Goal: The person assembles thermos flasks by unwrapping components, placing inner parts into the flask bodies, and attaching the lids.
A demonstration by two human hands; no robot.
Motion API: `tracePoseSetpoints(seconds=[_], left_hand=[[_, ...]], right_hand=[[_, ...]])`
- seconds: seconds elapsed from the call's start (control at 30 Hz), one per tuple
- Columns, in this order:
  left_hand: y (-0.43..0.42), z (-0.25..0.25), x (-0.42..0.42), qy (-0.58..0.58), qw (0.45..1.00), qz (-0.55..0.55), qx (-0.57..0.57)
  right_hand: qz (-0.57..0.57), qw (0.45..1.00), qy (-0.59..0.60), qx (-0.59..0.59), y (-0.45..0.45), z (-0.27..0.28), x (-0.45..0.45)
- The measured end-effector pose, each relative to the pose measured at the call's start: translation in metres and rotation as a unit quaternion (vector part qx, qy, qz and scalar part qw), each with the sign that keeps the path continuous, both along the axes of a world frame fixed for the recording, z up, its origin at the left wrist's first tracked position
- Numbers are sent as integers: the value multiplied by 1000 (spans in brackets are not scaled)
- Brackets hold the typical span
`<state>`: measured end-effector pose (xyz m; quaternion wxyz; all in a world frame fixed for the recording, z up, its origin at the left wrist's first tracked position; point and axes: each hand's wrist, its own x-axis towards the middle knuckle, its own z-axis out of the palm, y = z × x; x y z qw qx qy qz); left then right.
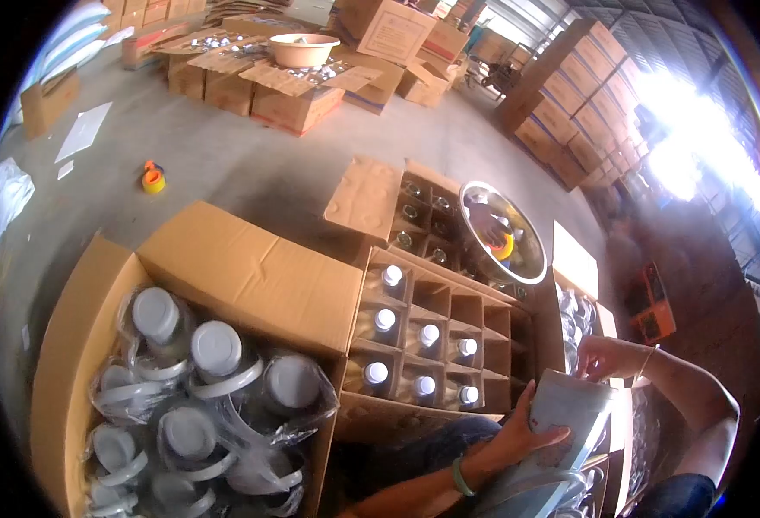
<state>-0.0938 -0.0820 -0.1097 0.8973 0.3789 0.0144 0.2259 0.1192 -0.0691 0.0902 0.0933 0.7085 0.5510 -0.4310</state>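
Observation:
A pale grey, box-like object [568, 399] with a bluish side stands tilted at the lower right; I cannot make out its kind. My left hand [525, 434], below a green bracelet, grips its near left side with the thumb across the front. At its far top edge, my right hand [606, 356] has its fingers curled down and pressed together. What those fingertips hold, if anything, is hidden. Left of my hands, a divided carton [432, 413] holds several clear bottles [384, 321] with white caps, beside some vacant compartments.
An open carton [250, 268] at left holds plastic-wrapped jars [216, 350] with grey lids. A metal bowl [531, 278] containing a yellow tape roll rests on another bottle carton [397, 194]. Yellow-orange tape [153, 180] lies on the floor. Stacked cartons [570, 104] and a basin [304, 53] stand behind.

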Motion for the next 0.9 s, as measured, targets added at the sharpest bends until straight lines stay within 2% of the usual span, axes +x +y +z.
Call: tracePoseSetpoints(seconds=[0.03,0.13,0.27,0.4,0.47,0.53,0.57,0.67,0.7,0.73,0.8,0.83,0.9], left_hand=[[0,-1,-1,-2,1000,4,2],[-1,-3,-3,-8,1000,1,-4],[-3,-5,-7,-25,999,-9,-26],[-5,-1,-5,-12,1000,-2,-10],[-11,-7,3,-23,999,43,9],[-7,1,-5,-12,999,34,9],[-6,5,-8,-1,1000,26,5],[-9,10,-6,33,999,39,18],[-19,-6,10,43,993,90,58],[-19,-1,12,36,993,85,77],[-16,9,3,-20,996,80,35],[-15,16,-2,-8,998,54,15],[-17,23,-5,30,998,38,42]], right_hand=[[33,999,-31,8,2,1,-4],[20,998,-50,-20,2,3,-9],[-14,999,-30,11,-8,-1,-12],[-17,998,-62,10,-18,-2,-9],[-27,998,-55,23,-19,1,-12],[-18,981,-187,-43,-13,9,-31],[-22,982,-184,-40,-12,9,-36],[-119,966,-193,-128,-4,13,-31],[-115,968,-180,-130,11,20,-19],[-104,972,-169,-124,27,31,-5],[-105,977,-145,-112,79,68,35],[-123,976,-142,-108,115,97,60],[-194,962,-166,-95,189,164,109]])
